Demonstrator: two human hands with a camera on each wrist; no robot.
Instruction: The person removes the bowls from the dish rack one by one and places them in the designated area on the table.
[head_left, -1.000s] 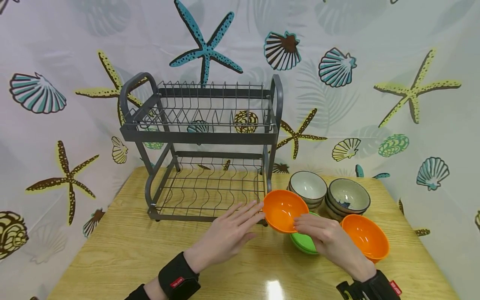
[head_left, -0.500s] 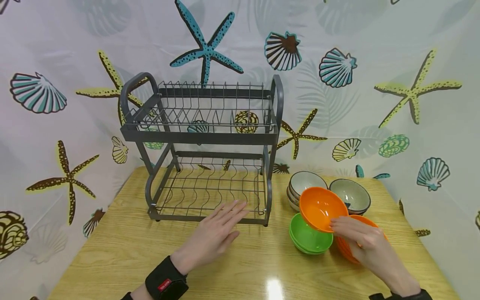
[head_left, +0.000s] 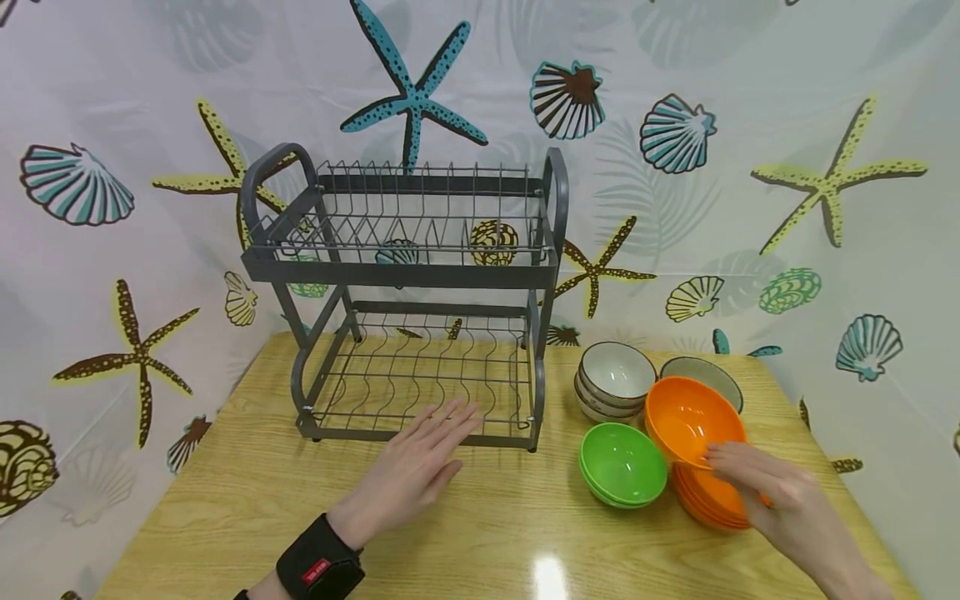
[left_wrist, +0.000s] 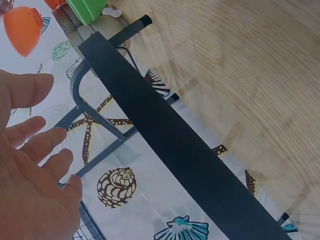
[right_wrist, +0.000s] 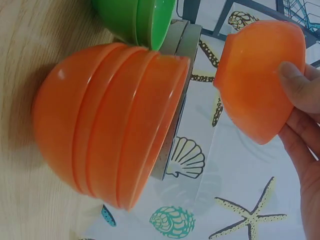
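Observation:
An orange bowl [head_left: 688, 417] is pinched at its rim by my right hand [head_left: 783, 500], thumb on one side and fingers on the other in the right wrist view. It hangs apart from and above a stack of orange bowls [right_wrist: 107, 125] on the table. Just left of that stack sit nested green bowls [head_left: 621, 462]. My left hand [head_left: 408, 462] holds nothing; its fingers reach out loosely near the front edge of a dark two-tier dish rack [head_left: 405, 273].
Behind the green bowls stands a stack of pale bowls [head_left: 617, 372] with dark rims. Another pale bowl stack [head_left: 705, 377] is partly hidden by the held bowl. A patterned cloth [head_left: 720, 208] hangs behind the wooden table [head_left: 217, 500].
My right hand has carried the orange bowl rightward from near the rack to above the orange stack. The left hand has drawn back left and down.

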